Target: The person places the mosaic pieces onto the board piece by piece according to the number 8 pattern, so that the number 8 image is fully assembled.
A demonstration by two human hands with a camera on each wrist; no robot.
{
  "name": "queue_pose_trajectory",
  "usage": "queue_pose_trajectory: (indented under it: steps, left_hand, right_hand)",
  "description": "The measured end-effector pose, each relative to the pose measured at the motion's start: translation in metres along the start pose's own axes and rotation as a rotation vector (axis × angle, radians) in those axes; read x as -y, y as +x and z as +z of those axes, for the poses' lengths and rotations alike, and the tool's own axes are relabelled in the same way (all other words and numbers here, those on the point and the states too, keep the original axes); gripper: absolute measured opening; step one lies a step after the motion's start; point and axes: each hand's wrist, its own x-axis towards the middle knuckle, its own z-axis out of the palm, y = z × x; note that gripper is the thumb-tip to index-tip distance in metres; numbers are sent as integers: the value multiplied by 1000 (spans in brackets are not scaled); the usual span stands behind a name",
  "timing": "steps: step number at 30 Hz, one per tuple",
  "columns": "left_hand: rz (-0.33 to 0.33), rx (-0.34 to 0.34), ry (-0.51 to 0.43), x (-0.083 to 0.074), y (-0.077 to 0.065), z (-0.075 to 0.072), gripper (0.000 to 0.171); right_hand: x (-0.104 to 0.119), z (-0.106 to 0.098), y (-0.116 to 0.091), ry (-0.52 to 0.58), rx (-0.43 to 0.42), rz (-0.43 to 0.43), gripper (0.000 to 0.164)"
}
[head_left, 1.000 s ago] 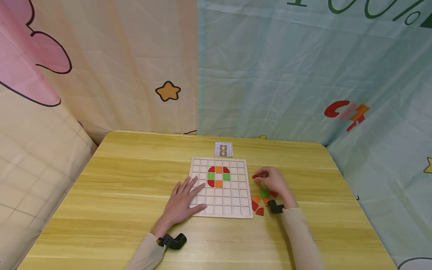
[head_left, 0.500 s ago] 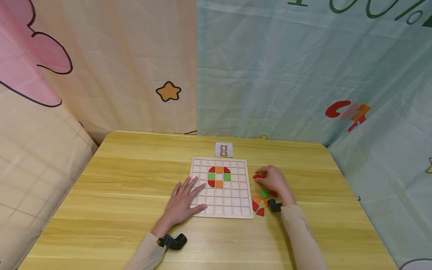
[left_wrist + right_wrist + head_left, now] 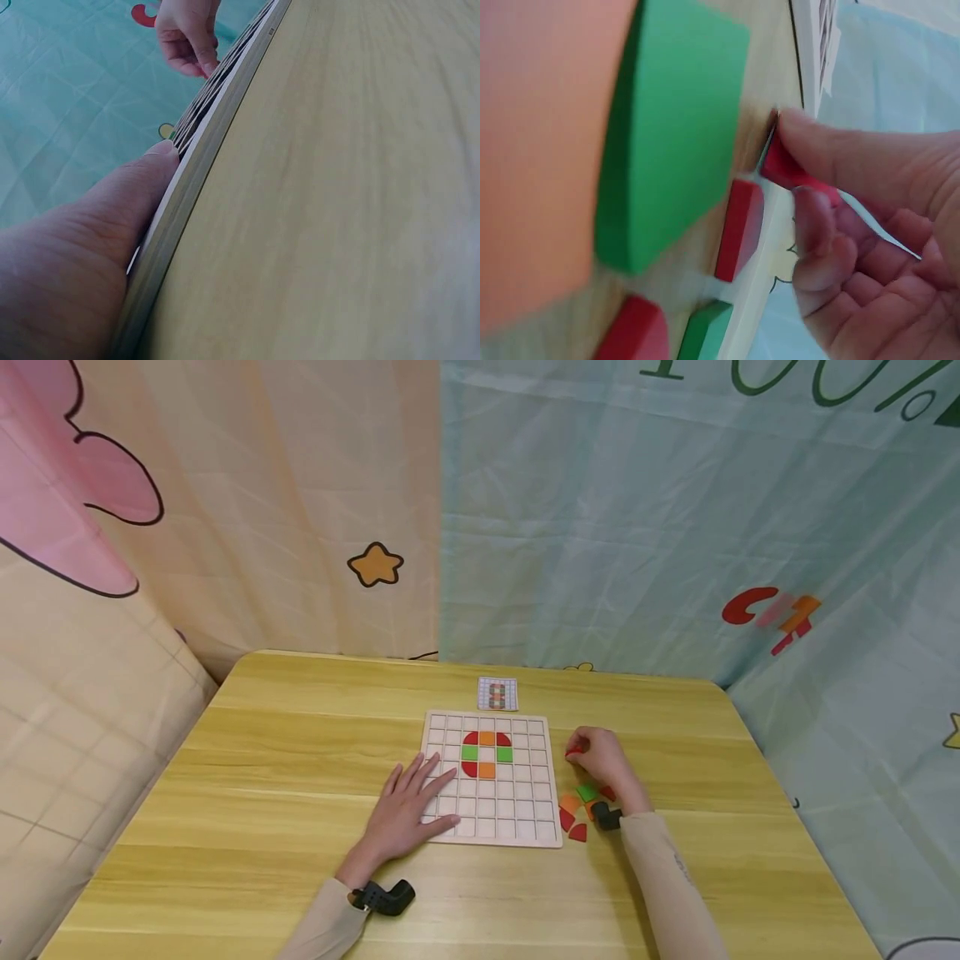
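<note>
My left hand [image 3: 405,810] lies with spread fingers over the left side of a white gridded board [image 3: 517,810]. In the left wrist view its thumb [image 3: 124,195] rests along the board's edge. Red, orange and green tiles form a ring-like pattern on the grid, with a red rounded tile [image 3: 469,769] at its lower left. Just right of the board, my right hand [image 3: 603,758] pinches a red tile [image 3: 784,165] between thumb and fingers, which cover part of it. Below that hand lie loose tiles, among them a green one [image 3: 586,792] and a red quarter-circle [image 3: 577,832].
A small printed pattern card [image 3: 498,693] lies behind the board on the wooden table [image 3: 300,710]. Printed curtains [image 3: 637,527] hang behind and at both sides. Close to the right wrist camera are an orange tile [image 3: 540,150] and a green tile [image 3: 682,135].
The red tile has turned in my right hand's fingers, and less of it shows now. That hand has shifted slightly. My left hand stays in place on the board.
</note>
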Motion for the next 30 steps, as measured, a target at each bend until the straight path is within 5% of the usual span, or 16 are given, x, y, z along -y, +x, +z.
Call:
queue_pose_trajectory:
  steps: [6,20,30]
  left_hand:
    - [-1,0,8,0,-1,2,70]
    - [12,-41,-11,0,0,3,68]
    - [-8,-4,-15,1,-1,1,68]
  right_hand:
    - [8,6,-5,95,-31,-29,12]
    - [48,28,-9,346,68,-4,12]
    - [61,48,-4,492,163,106,11]
